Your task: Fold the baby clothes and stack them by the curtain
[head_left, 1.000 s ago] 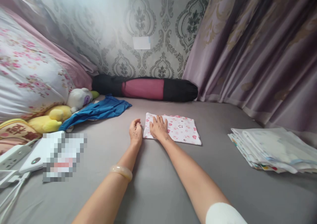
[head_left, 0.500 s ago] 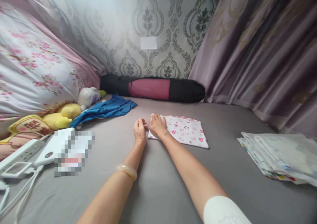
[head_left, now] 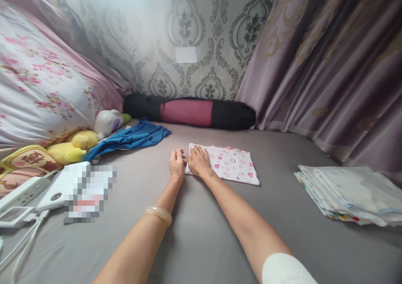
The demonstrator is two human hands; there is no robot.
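Note:
A folded white cloth with pink hearts and flowers (head_left: 234, 162) lies flat on the grey sheet in front of me. My right hand (head_left: 199, 160) rests palm down on its left end, fingers stretched out. Just left of the cloth, my left hand (head_left: 177, 165) stands on its side on the sheet, fingers loosely bent and apart from the thumb, with nothing seen in it. A small gap separates it from the cloth's left edge. A pale bangle (head_left: 158, 215) circles my left forearm.
A stack of folded cloths (head_left: 348, 194) sits at the right. At the left are a power strip (head_left: 23, 190), a white device (head_left: 64, 185), plush toys (head_left: 70, 148) and a blue cloth (head_left: 132, 135). A black and red roll bag (head_left: 188, 111) lies along the wall.
The view has shifted slightly to the right. Both hands keep nearly the same places, the right flat on the cloth and the left beside it.

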